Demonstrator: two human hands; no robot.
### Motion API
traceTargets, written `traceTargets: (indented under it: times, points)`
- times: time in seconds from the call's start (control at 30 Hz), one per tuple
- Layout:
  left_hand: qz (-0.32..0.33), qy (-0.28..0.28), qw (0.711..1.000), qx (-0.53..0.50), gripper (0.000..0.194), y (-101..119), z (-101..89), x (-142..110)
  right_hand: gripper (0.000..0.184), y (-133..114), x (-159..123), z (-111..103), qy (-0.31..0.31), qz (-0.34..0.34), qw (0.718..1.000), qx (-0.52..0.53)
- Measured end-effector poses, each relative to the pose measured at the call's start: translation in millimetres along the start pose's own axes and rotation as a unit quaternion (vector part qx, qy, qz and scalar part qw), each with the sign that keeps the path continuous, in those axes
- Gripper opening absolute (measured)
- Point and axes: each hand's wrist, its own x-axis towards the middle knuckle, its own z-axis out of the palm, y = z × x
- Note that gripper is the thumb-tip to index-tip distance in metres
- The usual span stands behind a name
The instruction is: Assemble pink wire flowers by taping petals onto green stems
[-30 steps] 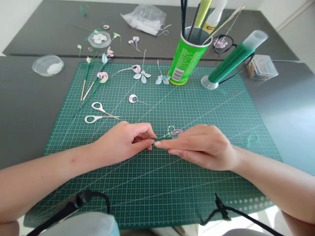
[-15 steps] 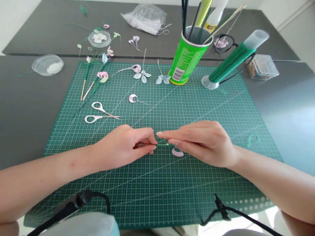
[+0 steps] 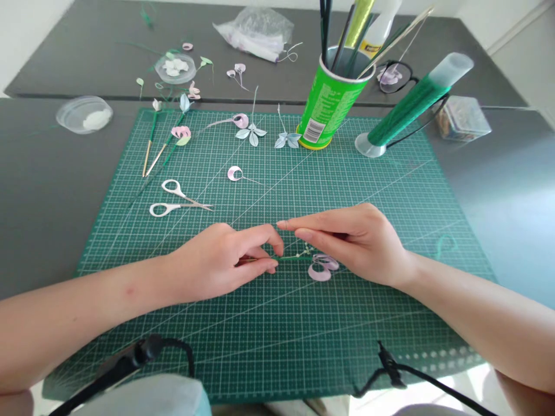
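now a thin green stem point(image 3: 296, 258) was pinched between thumb and fingers of the left hand point(image 3: 217, 257). looped, pale-lilac petals point(image 3: 319, 277) were borne at its far end, just beside the right hand point(image 3: 359, 245), whose fingertips were held close together; whether anything was gripped there could not be told. slender rods point(image 3: 341, 39) were held upright in a printed green can point(image 3: 332, 110), white pieces point(image 3: 176, 67) in a clear round dish point(image 3: 191, 75).
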Motion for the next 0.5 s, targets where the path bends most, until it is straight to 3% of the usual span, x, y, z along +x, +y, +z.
traceTargets:
  times: [0.5]
  points:
    - [-0.001, -0.013, 1.000, -0.015, 0.005, 3.1, -1.8, 1.7, 0.024, 3.6, 0.3, 0.6, -0.012, 0.042, 0.999, 0.013]
